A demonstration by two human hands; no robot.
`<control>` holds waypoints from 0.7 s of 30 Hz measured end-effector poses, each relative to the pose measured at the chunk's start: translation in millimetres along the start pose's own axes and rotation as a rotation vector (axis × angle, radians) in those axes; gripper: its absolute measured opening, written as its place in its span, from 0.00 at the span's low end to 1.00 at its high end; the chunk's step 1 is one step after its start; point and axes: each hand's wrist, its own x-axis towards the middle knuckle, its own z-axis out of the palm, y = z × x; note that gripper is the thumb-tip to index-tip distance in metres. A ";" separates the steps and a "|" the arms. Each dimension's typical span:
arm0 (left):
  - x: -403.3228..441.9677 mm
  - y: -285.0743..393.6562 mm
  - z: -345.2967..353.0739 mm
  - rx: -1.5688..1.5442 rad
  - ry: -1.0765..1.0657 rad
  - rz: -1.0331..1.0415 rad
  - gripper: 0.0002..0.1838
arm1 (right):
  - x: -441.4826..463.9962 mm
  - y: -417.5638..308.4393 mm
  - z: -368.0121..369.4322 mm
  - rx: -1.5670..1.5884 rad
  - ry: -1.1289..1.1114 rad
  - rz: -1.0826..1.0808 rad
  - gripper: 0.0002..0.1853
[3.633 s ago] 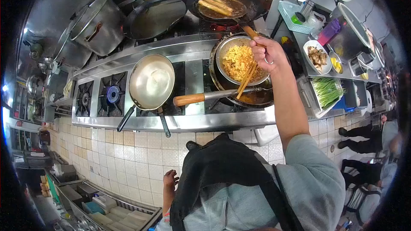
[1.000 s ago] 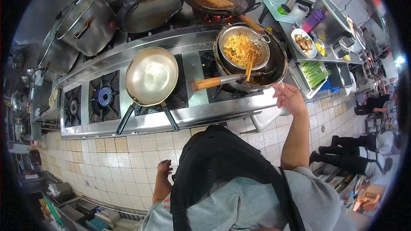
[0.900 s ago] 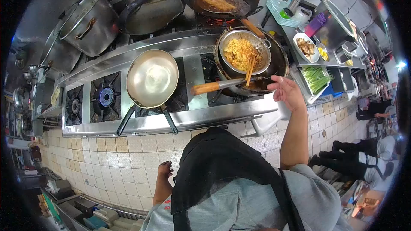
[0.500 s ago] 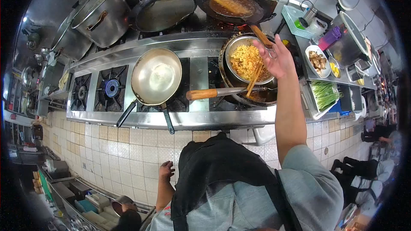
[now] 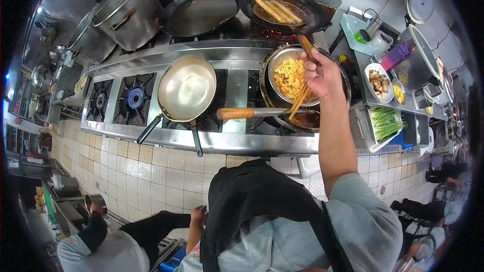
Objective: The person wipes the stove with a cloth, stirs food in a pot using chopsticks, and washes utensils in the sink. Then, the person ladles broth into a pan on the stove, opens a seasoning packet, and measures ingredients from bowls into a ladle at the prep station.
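My right hand [image 5: 322, 74] is closed around the wooden handle [image 5: 305, 48] of a utensil that reaches over the near rim of a black wok [image 5: 322, 12]. The utensil's head is hard to make out. Long golden dough sticks [image 5: 279, 11] lie in the wok's oil. Below my hand, a metal bowl [image 5: 275, 63] holds yellow scrambled-looking food [image 5: 288, 76], with wooden chopsticks [image 5: 299, 104] leaning across its rim. A second wooden-handled utensil [image 5: 236, 114] lies across the stove in front of the bowl. Low at my side hangs my left hand [image 5: 198, 215], fingers loosely bent, nothing visible in it.
A two-handled pan [image 5: 186, 88] sits left on the stove beside a burner [image 5: 135, 98]. Another wok [image 5: 201, 14] and tall pots [image 5: 128, 17] stand behind. Right are a plate of brown food [image 5: 378, 83] and green stalks [image 5: 385, 123]. A co-worker [image 5: 108, 247] is behind left.
My right hand has gone from spread fingers to a grip on the wooden handle. More dough sticks show in the wok. My left hand is slightly lower, and the co-worker has come further into view.
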 end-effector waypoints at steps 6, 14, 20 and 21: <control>2.6 43.5 2.5 -0.060 0.069 0.052 0.26 | -17.0 -10.6 -3.5 -0.174 -0.039 0.005 0.18; 25.0 44.1 -19.3 -0.063 0.025 0.065 0.25 | -83.8 -33.5 -89.9 -0.463 0.251 -0.383 0.21; 17.7 42.8 -39.6 0.074 0.043 0.006 0.24 | -171.0 -14.2 -210.2 -0.496 0.786 -0.534 0.18; 19.3 42.5 -43.6 0.084 0.042 -0.016 0.24 | -189.5 1.9 -234.6 -0.551 0.860 -0.541 0.16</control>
